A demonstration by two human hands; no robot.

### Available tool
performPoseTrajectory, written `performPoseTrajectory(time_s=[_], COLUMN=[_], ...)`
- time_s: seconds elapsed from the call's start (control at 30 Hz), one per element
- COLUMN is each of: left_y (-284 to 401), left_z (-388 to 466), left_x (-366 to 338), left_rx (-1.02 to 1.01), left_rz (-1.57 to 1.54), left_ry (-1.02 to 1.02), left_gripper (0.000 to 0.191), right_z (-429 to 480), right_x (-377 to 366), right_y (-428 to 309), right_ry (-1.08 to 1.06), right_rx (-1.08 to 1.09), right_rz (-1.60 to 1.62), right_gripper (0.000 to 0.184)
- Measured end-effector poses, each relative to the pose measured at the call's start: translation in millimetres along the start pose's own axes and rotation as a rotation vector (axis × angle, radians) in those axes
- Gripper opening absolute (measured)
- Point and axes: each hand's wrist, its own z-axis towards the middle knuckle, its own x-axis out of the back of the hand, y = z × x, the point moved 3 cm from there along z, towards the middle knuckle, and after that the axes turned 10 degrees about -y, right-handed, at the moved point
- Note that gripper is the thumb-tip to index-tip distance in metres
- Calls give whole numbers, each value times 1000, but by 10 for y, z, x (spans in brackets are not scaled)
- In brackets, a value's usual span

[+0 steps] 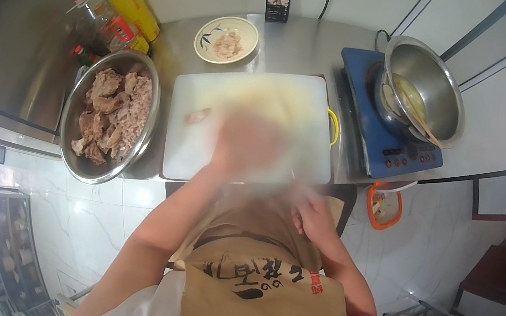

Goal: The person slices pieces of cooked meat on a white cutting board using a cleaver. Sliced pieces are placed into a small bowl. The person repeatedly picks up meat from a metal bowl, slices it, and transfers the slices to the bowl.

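Observation:
A hazy smear covers the middle of the view and blurs both hands. My left hand (243,143) is over the white cutting board (198,153); its fingers, and anything in them, are too blurred to make out. At the board's front right edge is my right hand (311,214), its fingers partly curled and the front of it lost in the haze. Whether it holds something cannot be told. One small strip of pale meat (197,115) lies on the board, left of my left hand.
Left stands a steel bowl (147,139) of meat chunks and minced-looking meat. Behind the board are a patterned plate (203,50) of meat shreds and a phone (278,2). Right, a steel pot (458,103) with chopsticks (428,129) sits tilted on a blue induction cooker (359,85). An orange-rimmed bin (369,204) hangs below.

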Motion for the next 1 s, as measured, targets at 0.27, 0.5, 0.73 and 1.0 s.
performPoseTrajectory(time_s=[0.27,0.5,0.73,1.0], left_y=[-125,-191,-323,-326], left_z=[32,75,28,14], left_x=[85,33,-234,-383], left_rx=[-73,-64,-257,-331], left_rz=[10,58,113,99], left_ry=[-88,-91,187,310], left_gripper=[30,30,22,24], right_z=[166,178,-172,-287], right_x=[235,322,62,-93], right_y=[-209,-292,-1,102], right_ry=[-107,-45,69,26], right_rx=[-89,-95,16,-30], right_rz=[-254,-174,-9,-63], right_gripper=[34,35,24,29])
